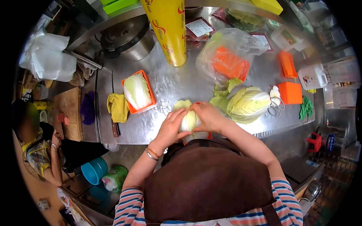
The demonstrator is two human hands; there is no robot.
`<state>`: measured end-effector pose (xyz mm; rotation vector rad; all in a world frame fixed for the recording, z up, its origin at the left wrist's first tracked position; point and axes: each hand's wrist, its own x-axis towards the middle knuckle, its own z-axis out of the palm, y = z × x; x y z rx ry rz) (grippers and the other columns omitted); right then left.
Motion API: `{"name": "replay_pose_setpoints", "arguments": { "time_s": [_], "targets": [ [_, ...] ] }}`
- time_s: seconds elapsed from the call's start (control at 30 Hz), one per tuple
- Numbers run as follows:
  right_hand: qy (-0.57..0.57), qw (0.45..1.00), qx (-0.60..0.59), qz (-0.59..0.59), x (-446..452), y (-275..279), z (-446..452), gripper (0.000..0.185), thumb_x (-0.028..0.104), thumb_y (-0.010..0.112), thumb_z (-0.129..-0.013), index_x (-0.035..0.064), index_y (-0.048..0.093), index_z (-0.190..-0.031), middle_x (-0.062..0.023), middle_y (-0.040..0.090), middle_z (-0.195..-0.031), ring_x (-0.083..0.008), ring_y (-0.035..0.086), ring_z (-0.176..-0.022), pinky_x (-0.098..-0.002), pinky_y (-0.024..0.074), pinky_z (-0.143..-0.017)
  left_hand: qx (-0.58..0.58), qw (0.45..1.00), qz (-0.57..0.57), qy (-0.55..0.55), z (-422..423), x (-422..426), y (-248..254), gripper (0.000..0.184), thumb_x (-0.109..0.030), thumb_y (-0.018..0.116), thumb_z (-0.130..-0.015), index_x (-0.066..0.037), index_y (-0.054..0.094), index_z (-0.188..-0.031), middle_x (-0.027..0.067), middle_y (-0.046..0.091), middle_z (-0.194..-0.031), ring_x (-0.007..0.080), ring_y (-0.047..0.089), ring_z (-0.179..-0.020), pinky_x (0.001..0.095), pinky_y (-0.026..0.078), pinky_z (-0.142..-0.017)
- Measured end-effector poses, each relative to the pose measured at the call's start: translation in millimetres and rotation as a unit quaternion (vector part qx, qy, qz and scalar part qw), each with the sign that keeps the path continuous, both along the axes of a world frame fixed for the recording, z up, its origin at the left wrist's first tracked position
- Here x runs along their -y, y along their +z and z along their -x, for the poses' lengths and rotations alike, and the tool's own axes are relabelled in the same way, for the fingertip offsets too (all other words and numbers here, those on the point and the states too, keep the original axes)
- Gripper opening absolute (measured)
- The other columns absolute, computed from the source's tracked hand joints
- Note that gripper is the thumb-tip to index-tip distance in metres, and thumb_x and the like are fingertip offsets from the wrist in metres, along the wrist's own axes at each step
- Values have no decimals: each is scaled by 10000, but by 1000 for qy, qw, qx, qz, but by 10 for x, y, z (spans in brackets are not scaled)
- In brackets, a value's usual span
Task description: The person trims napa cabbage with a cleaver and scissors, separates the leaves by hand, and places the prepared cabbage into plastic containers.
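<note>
My left hand (170,129) and my right hand (208,117) are both closed around a pale napa cabbage piece (189,121) at the table's front edge. Parts of an orange tray show beneath it, mostly hidden by my hands. To the right lies a larger napa cabbage (249,104), with loose green leaves (222,96) beside it. Another napa cabbage piece (136,91) rests in an orange tray (152,98) on the left.
A yellow cloth (117,107) lies by a knife handle (115,129). Scissors (277,107) and an orange container (290,93) are at right. A yellow film roll (169,37), lidded pot (132,43) and plastic bag (209,49) stand behind. Another person (41,154) is at far left.
</note>
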<state>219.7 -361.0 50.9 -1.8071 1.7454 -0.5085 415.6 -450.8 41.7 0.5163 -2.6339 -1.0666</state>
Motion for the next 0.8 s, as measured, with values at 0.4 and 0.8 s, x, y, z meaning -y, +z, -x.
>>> {"name": "replay_pose_setpoints", "arguments": {
  "time_s": [0.4,0.8],
  "targets": [
    [-3,997,76,-20,-220,48,21,653,233,817,-658,103,513,-1221,-173,575,-1100,-369,529,-1014,-433,429,-866,28,997,-50,-55,29,71,42,754,-230,824,-633,-36,472,-1271,168,549,-1192,353,542,-1091,407,451,-935],
    [-5,998,-2,64,-84,-42,31,698,229,812,-638,78,543,-1264,-127,526,-1221,-322,485,-1078,-409,419,-929,153,982,-95,50,292,104,71,688,-201,803,-673,-15,480,-1251,213,584,-1159,377,547,-1094,406,461,-900]
  ]
}}
